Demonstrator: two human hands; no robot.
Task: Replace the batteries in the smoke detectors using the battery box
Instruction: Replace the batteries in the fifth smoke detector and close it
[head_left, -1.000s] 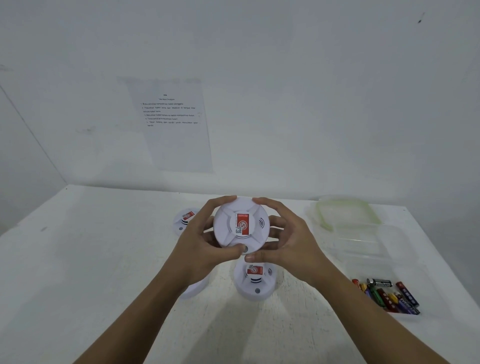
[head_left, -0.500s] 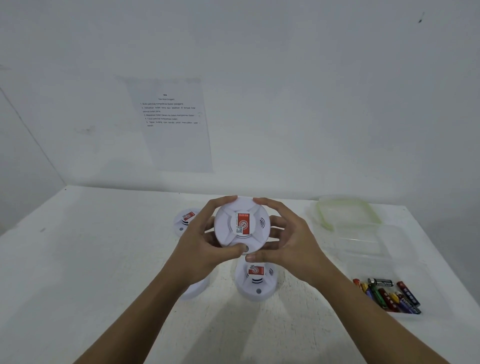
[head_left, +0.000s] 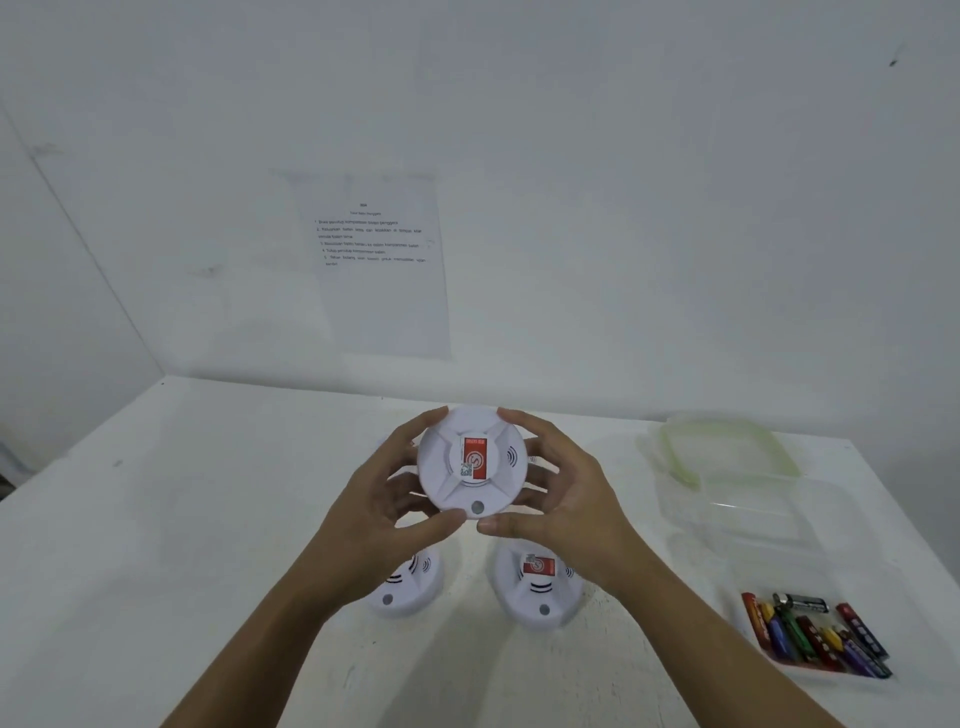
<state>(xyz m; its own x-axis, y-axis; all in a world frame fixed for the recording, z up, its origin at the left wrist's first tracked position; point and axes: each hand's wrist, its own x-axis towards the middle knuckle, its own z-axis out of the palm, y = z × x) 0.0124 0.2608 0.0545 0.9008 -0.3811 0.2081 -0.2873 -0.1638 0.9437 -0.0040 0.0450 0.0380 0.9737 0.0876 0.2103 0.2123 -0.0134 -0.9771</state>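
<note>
I hold a round white smoke detector (head_left: 457, 486) with a red label up above the table, its face toward me. My left hand (head_left: 379, 499) grips its left rim, thumb at the bottom edge. My right hand (head_left: 563, 499) grips its right rim the same way. Two more white smoke detectors lie on the table below: one (head_left: 410, 584) partly hidden under my left wrist, the other (head_left: 540, 587) with a red label. A clear plastic battery box (head_left: 779, 561) at the right holds several coloured batteries (head_left: 815, 636).
The box's green-rimmed lid (head_left: 727, 449) lies behind it near the wall. A printed sheet (head_left: 374, 260) is taped to the white wall. The white table (head_left: 182, 519) ends at the wall behind and at the right past the box.
The held detector has turned in my hands so its red label stands more upright. The view shifted, and the detector at the back is now hidden behind my hands.
</note>
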